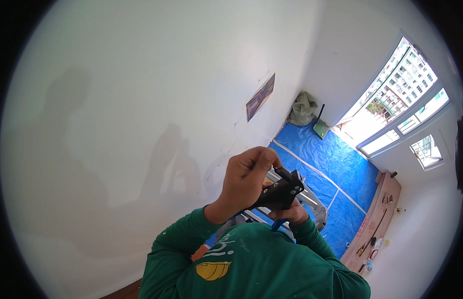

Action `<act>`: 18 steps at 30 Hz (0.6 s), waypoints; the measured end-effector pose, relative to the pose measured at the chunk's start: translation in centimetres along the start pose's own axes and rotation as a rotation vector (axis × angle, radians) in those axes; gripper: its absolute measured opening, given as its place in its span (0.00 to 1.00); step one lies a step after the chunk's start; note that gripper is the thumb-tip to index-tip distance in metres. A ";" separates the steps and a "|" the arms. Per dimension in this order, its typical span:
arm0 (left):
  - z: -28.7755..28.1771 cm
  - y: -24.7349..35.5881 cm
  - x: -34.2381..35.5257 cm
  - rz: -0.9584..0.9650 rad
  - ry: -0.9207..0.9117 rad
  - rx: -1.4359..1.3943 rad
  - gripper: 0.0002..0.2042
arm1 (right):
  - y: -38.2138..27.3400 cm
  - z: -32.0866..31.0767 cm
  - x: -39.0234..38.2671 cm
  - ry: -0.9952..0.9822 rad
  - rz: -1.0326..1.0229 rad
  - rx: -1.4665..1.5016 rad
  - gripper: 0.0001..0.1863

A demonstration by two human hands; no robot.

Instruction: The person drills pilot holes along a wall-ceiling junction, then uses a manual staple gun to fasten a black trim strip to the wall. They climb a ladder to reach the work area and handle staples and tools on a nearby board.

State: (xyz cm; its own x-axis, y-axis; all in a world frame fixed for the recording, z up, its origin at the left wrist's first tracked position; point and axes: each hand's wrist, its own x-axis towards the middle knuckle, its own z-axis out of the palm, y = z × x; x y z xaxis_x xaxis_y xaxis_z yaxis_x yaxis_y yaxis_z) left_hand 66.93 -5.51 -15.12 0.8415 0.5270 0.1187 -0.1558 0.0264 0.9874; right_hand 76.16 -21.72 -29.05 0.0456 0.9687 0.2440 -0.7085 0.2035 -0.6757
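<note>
Work with the black riveter-like tool (281, 195) looks unfinished: the left hand (245, 178) pinches its fingers together at the barrel (283, 173), contents unclear; the right hand's (292, 212) curl around the tool.

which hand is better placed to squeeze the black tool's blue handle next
Probably the right hand: it is low on the black hand tool, near the blue handle, while the left hand is up at the tip.

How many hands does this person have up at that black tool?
2: the left hand is at the upper left of the black tool in the picture, and the right hand is below, its grip partly hidden behind the tool.
</note>
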 end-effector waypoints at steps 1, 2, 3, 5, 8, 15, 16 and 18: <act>0.1 0.0 0.0 0.024 -0.015 0.039 0.19 | 0.1 -0.1 0.0 0.022 0.004 -0.023 0.48; 0.2 0.0 0.0 -0.038 -0.019 0.003 0.19 | 0.1 -0.1 -0.1 0.043 0.008 -0.045 0.48; 0.3 0.1 0.1 -0.108 -0.031 -0.024 0.19 | 0.0 -0.1 -0.1 0.022 -0.025 -0.056 0.47; 0.2 0.2 0.3 -0.200 -0.061 -0.065 0.20 | -0.3 0.0 0.1 0.062 0.005 -0.083 0.46; -0.5 0.5 0.9 -0.215 -0.108 -0.012 0.21 | -0.7 0.3 0.6 0.084 0.025 -0.133 0.44; -3.9 2.1 0.1 0.172 0.110 0.383 0.12 | -2.1 1.5 5.0 -0.099 -0.187 -0.210 0.42; -4.3 2.6 0.0 0.256 0.195 0.415 0.10 | -2.8 2.2 5.6 -0.087 -0.220 -0.242 0.43; -5.2 3.9 -0.7 0.443 0.216 0.393 0.09 | -4.8 3.7 8.2 -0.132 -0.317 -0.300 0.47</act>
State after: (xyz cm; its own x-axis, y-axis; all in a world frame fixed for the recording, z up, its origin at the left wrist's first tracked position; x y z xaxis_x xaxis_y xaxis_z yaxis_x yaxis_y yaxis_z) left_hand 63.06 -1.33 -11.91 0.6109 0.5774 0.5416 -0.2291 -0.5259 0.8191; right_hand 77.31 -15.23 -21.27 0.1232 0.8297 0.5444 -0.4382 0.5377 -0.7203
